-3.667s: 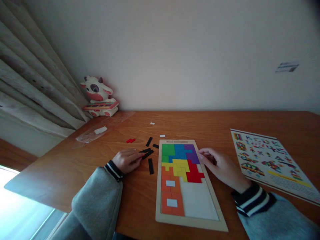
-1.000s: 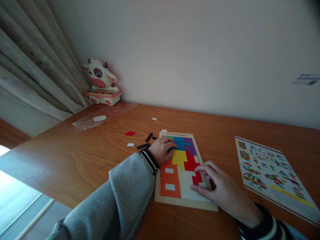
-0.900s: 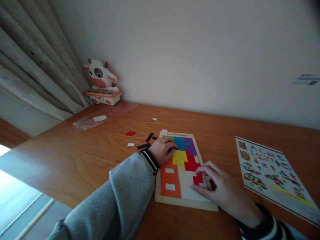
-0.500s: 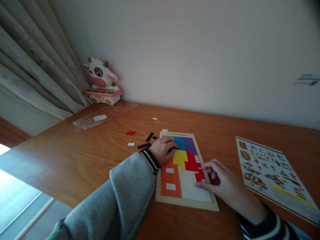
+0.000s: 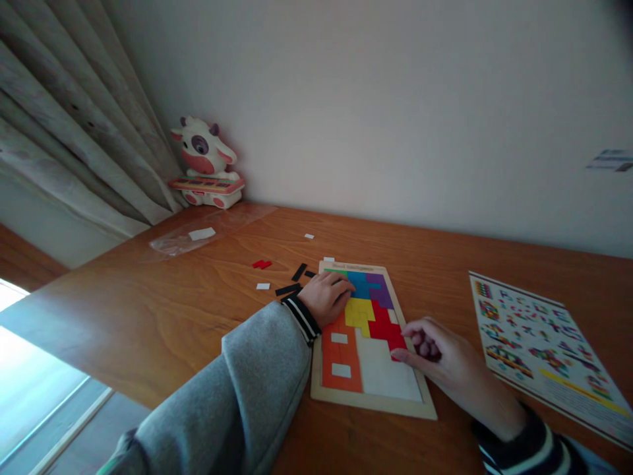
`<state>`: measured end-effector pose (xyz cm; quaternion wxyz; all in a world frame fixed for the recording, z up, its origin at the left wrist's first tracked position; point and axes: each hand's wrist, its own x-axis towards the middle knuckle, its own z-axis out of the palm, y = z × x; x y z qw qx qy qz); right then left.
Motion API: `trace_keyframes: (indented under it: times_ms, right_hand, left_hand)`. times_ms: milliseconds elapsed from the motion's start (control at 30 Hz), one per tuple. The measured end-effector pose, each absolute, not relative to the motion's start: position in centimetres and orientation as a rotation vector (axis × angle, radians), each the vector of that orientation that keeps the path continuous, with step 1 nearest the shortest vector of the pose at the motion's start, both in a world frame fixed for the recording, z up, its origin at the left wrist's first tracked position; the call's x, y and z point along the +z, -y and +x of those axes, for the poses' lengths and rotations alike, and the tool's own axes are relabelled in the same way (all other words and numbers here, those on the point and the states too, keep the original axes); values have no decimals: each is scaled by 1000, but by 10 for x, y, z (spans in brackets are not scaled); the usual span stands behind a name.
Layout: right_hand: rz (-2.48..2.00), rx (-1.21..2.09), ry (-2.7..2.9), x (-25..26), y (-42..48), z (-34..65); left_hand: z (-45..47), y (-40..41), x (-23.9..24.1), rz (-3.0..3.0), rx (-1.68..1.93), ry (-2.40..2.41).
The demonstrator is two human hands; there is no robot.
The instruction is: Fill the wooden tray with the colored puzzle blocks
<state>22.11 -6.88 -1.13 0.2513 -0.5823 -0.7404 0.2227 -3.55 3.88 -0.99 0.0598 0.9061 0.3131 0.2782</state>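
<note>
A wooden tray puzzle [image 5: 373, 406] lies on the table, its upper part filled with purple [image 5: 384, 297], blue [image 5: 360, 280], yellow [image 5: 359, 311] and orange [image 5: 341, 356] block pieces. My left hand [image 5: 326, 295] rests over its upper left side, fingers loosely bent and spread over the blue and covered pieces. At the right edge, my right hand [image 5: 430, 343] has thumb and index finger at a red puzzle piece [image 5: 395, 338], which sits against another red piece [image 5: 380, 322]. White tray floor [image 5: 388, 373] shows at the lower right. Small white gaps show among the orange pieces.
Black strips [image 5: 288, 289], a loose red piece [image 5: 262, 264] and small white pieces [image 5: 263, 286] lie left of the tray. A printed pattern sheet [image 5: 544, 356] is at the right. Behind stand a clear plastic bag [image 5: 171, 245] and a cow toy [image 5: 208, 165] by the wall.
The red piece under my right fingers has moved up and left, closing the gap to the neighbouring red piece. My right thumb has shifted upward with it; the left hand stays in place.
</note>
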Motion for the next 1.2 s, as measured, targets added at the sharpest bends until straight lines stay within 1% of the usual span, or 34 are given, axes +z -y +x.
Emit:
trace_keyframes:
  times_ms: [133,200,267,367,433,500,567,800,933,1100,1200]
  right_hand:
    - [-1607,605,1963,-7,69,220]
    - [-1612,582,1947,-6,69,220]
    - [-1608,552,1935,-7,68,220]
    - [-1597,525,1925,-7,68,219]
    - [-1600,520,1918,-7,68,219]
    - [-1613,515,1905,-6,68,219]
    - [-1620,512,1892,-6,68,219]
    - [-1624,503,1868,-7,67,218]
    - [-1612,494,1870,-6,67,218]
    - [-1609,478,1876,-7,67,219]
    - [-1608,491,1874,-8,67,219]
  left_hand:
    - [-51,-43,2,2836,939,-987]
    - [-69,-49,7,2874,920,-1127]
    - [-91,-56,9,2851,813,-1428]
    - [-121,-63,6,2512,550,-2186]
    - [-133,-65,3,2296,303,-2400]
    - [-139,-65,3,2253,124,-2371]
    - [-140,-65,4,2303,56,-2280]
    - [-135,-65,10,2390,93,-2232]
    - [-131,-63,11,2440,213,-2224]
    - [-128,-61,13,2489,341,-2088]
    - [-125,-60,13,2583,594,-1901]
